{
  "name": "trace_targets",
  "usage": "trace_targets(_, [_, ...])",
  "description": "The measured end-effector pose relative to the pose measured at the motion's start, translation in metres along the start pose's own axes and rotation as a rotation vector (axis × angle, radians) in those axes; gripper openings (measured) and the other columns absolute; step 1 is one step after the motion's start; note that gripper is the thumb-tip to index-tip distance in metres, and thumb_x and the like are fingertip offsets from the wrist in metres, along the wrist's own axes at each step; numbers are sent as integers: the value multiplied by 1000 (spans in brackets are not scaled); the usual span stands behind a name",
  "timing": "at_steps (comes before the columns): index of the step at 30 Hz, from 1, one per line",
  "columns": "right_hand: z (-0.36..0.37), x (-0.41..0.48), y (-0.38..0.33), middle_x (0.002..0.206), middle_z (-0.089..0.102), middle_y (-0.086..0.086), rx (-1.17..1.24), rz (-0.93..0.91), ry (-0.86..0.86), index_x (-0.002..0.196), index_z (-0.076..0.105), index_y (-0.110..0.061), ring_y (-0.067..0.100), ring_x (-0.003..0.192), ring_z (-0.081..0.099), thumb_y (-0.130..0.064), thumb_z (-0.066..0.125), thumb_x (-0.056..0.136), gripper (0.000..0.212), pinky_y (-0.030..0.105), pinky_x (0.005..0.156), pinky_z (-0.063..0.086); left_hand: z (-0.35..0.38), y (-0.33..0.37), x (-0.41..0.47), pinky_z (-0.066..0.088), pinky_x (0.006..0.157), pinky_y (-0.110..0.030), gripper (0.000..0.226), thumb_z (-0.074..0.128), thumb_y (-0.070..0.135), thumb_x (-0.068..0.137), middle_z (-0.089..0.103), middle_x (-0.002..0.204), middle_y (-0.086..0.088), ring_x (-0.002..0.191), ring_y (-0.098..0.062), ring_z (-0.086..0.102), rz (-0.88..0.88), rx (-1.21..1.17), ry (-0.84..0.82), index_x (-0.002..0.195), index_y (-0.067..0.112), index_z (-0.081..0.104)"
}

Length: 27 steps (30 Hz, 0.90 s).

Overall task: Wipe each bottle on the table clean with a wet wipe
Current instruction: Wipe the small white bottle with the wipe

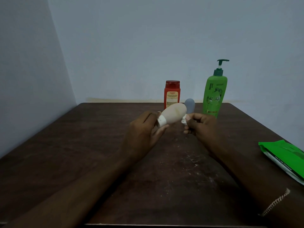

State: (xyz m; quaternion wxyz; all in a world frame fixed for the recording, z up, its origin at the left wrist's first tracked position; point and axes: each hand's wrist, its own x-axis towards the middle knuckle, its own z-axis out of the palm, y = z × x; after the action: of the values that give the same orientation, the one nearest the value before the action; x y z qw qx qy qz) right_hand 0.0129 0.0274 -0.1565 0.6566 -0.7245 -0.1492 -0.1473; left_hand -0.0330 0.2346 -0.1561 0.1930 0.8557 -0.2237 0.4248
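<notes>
My left hand (144, 127) holds a cream bottle (174, 114) by its white cap end, tilted above the dark table (82, 145) with its base pointing up and away. My right hand (202, 127) pinches a small crumpled white wet wipe (184, 120) against the bottle's lower right side. A red bottle (172, 94) stands at the table's far edge behind the cream one. Just right of it a small grey-blue bottle (190, 105) is partly hidden. A tall green pump bottle (214, 94) stands further right.
A green wet wipe pack (284, 158) lies flat at the table's right edge. Pale walls close off the far side and the left. White specks and smears (192, 160) mark the tabletop between my forearms.
</notes>
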Motion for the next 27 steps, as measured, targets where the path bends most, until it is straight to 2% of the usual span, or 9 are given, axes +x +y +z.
trace_targets(2, [10,-7,-2,69,69,4,17,-5,-53,89,74,-15,16,65,65,-12,60,95,16,39,68,60,1,1,1,39,73,-10,42,73,33,86,69,104,-8,88,-3,53,-23,-2,3,117,6,66])
trace_targets(5, [21,-13,-3,66,68,2,32,43,-146,91,73,-8,15,62,64,-12,60,95,14,33,64,59,3,1,0,33,71,-5,40,77,29,84,68,101,-7,85,-3,52,-40,-7,-17,116,6,66])
trace_targets(8, [25,-14,-2,66,67,5,40,118,-239,94,72,-5,16,60,63,-13,62,93,13,28,59,54,4,1,-2,34,69,-4,37,80,28,83,68,100,-3,82,-3,55,-79,-19,-38,112,10,67])
trace_targets(10, [22,-10,-4,66,67,8,30,144,-196,94,73,-4,15,58,62,-10,62,93,13,25,55,53,4,1,-1,37,66,-6,34,78,33,84,66,97,1,79,0,53,-131,-52,-30,110,14,66])
trace_targets(12, [14,-3,-3,70,68,12,29,169,-49,94,73,-4,14,57,61,-7,60,93,13,24,53,52,3,-2,2,42,64,-9,33,78,38,84,62,96,8,78,-1,56,-214,-109,-10,107,18,65])
trace_targets(15, [1,5,2,89,72,14,45,172,113,98,69,-8,18,68,67,-15,60,95,12,30,59,53,3,-11,3,50,64,-13,35,78,44,80,62,97,14,83,1,60,-313,-200,11,103,22,64])
trace_targets(19, [3,1,-1,101,71,10,85,123,73,105,64,-10,22,85,73,-17,56,98,13,35,67,59,4,-15,4,53,68,-15,43,79,49,78,66,103,11,89,2,62,-330,-282,-34,108,21,68])
trace_targets(23, [10,-4,-5,103,68,11,-35,-22,52,100,61,-7,19,83,72,-15,55,98,11,30,63,60,2,-13,7,55,68,-15,43,79,50,77,65,102,15,91,2,63,-357,-344,-5,108,22,68])
trace_targets(27, [8,-5,-6,104,66,10,-86,-72,151,96,60,-10,19,82,71,-17,54,99,9,29,61,60,0,-13,6,55,69,-14,43,80,50,76,64,104,17,92,3,63,-368,-367,-16,111,26,67])
